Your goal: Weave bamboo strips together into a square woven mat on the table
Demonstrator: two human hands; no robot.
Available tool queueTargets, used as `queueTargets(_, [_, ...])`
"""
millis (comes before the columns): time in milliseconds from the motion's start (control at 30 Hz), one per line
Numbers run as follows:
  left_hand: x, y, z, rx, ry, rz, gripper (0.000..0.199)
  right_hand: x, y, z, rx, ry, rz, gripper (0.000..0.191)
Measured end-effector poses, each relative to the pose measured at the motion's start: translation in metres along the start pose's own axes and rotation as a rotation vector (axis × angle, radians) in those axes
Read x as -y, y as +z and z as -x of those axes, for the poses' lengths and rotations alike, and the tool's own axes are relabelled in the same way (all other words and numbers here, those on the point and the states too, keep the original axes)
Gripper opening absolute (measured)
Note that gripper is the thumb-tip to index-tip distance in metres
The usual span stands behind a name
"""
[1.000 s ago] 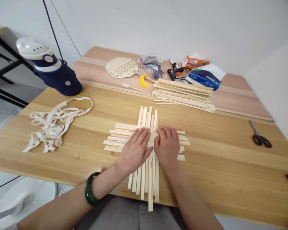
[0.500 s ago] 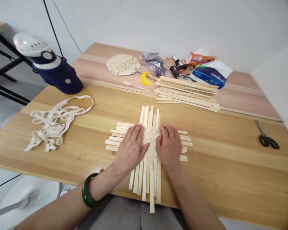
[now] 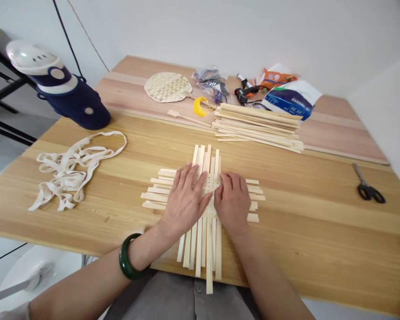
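A cross-shaped weave of pale flat wooden strips [image 3: 209, 249] lies on the table in front of me, its ends spreading out on all four sides. My left hand [image 3: 186, 198] rests flat on the left part of the weave, fingers stretched out and apart. On the right part, my right hand [image 3: 233, 200] has its fingers curled in, thumb against the index finger, at the weave's edge. Whatever strip end those fingers pinch is hidden under them. Between the hands a small patch of tight weaving shows.
Behind the weave lies a stack of loose strips [image 3: 258, 126]. Beyond are a woven fan [image 3: 168, 86], a yellow bundle [image 3: 199, 107], a glue gun [image 3: 245, 94] and a blue package [image 3: 288, 103]. Scissors [image 3: 366, 186] lie right; a cloth tape [image 3: 68, 171] and blue bottle [image 3: 75, 100] stand left.
My left hand has shifted slightly, its fingers spreading wider, with the index finger further over the middle of the weave. My right hand stays curled at nearly the same spot.
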State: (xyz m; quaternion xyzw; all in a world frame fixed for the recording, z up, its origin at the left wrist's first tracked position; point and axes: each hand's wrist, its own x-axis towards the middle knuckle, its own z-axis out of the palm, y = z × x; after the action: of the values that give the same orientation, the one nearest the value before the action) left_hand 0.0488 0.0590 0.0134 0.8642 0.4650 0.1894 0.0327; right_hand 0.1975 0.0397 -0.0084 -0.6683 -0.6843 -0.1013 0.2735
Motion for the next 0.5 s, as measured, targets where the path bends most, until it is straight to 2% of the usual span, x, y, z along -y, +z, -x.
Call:
queueTargets(167, [0.003,0.008,-0.009,0.01,-0.008,0.082,0.041,-0.001,-0.001,0.0,0.015,0.014,-0.02,0.027])
queueTargets(500, [0.006,0.014,-0.006,-0.022,-0.024,0.111,0.042,-0.001,0.0,0.001,0.029,0.032,-0.015,0.027])
